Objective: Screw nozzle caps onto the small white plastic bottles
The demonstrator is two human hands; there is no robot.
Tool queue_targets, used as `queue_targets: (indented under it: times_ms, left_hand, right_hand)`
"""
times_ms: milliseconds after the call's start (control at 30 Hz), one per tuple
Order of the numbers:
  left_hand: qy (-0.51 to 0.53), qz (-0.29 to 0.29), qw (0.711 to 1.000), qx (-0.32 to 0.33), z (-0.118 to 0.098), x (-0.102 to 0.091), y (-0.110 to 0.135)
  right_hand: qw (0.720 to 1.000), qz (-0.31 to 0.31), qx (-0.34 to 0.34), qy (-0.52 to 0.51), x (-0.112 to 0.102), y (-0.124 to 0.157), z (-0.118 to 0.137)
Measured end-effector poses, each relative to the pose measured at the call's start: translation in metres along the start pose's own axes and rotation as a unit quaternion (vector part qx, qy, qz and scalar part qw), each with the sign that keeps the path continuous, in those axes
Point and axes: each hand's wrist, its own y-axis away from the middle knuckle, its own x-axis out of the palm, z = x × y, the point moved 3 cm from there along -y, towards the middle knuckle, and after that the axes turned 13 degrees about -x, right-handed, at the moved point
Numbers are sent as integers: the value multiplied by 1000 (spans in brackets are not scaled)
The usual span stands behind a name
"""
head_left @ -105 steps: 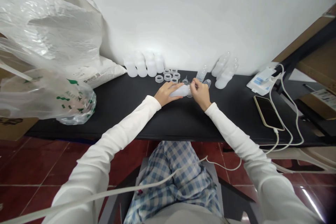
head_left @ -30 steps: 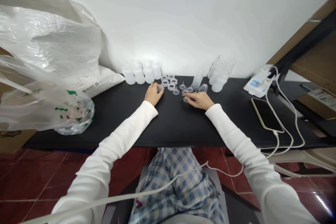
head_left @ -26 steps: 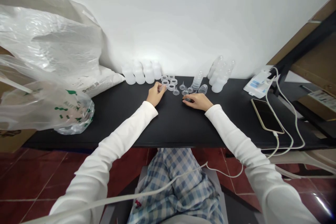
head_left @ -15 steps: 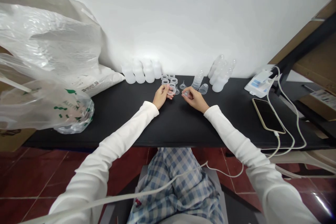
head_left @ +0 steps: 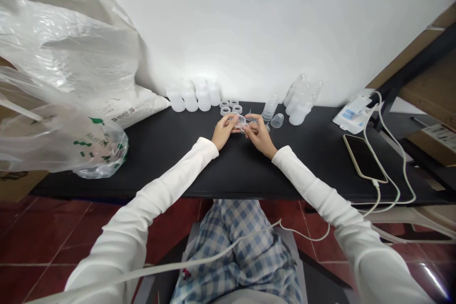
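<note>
My left hand [head_left: 222, 133] is closed on a translucent bottle collar ring [head_left: 240, 119], held just above the black table. My right hand [head_left: 262, 137] pinches a clear silicone bottle teat [head_left: 244, 128] at the ring; whether it sits inside the ring I cannot tell. Several loose collar rings [head_left: 225, 110] lie behind my left hand. More clear teats [head_left: 249, 116] lie partly hidden behind my right hand. To its right are a stack of clear bottle caps [head_left: 270, 108] and one cap [head_left: 277, 120] lying apart.
Several milky bottles without tops [head_left: 190, 99] stand against the wall at left; several capped bottles [head_left: 298, 113] stand at right. Large plastic bags [head_left: 89, 57] cover the table's left end. A phone [head_left: 364, 157] on a charging cable and a white power strip [head_left: 352, 114] lie at right.
My hands have come together. The right hand moved left with the teat, bringing it to the ring in my left hand, which shifted slightly right.
</note>
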Motion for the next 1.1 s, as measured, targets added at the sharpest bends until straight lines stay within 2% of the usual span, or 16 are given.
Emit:
queue_targets:
  times_ms: [133, 267, 433, 700, 833, 1100]
  left_hand:
    - [-34, 39, 999, 14, -2, 6, 4]
    - [-39, 74, 996, 11, -2, 10, 6]
    - [-43, 104, 993, 29, -2, 12, 8]
    - [-40, 71, 996, 30, 2, 9, 6]
    - [-78, 56, 995, 33, 0, 10, 7]
    - [-177, 5, 979, 98, -14, 12, 14]
  right_hand:
    - [999, -27, 24, 19, -3, -1, -10]
    - [994, -57, 26, 85, -10, -2, -13]
    - [993, -30, 34, 105, -10, -2, -15]
    - [996, 5, -10, 93, -7, -3, -9]
    - [996, 15, -10, 92, -4, -2, -9]
    - [992, -23, 3, 126, 4, 0, -14]
